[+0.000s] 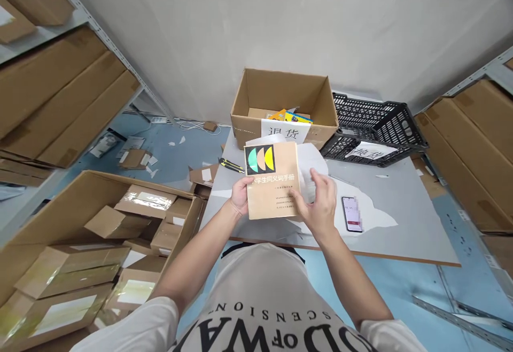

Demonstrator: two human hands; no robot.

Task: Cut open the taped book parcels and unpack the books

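A tan paperback book (pixel 270 194) with a black panel of green, pink and yellow shapes is held upright above the table. My left hand (pixel 240 197) grips its left edge, thumb on the front cover. At the lower right edge, the thumb of my right hand (pixel 320 205) touches the cover, while its other fingers are spread apart to the side. Behind the book is a white sheet of wrapping (pixel 315 159), partly hidden. A yellow-and-black utility knife (pixel 231 165) lies to the left. To the right a smartphone (pixel 352 214) with a lit screen rests on white paper (pixel 379 216).
On the table (pixel 425 229), an open cardboard box (pixel 245 127) with a paper label contains colourful items. A black plastic crate (pixel 401 133) stands beside it. A large carton (pixel 192 218) of taped parcels is at the left. Shelves with boxes (pixel 60 90) flank both sides.
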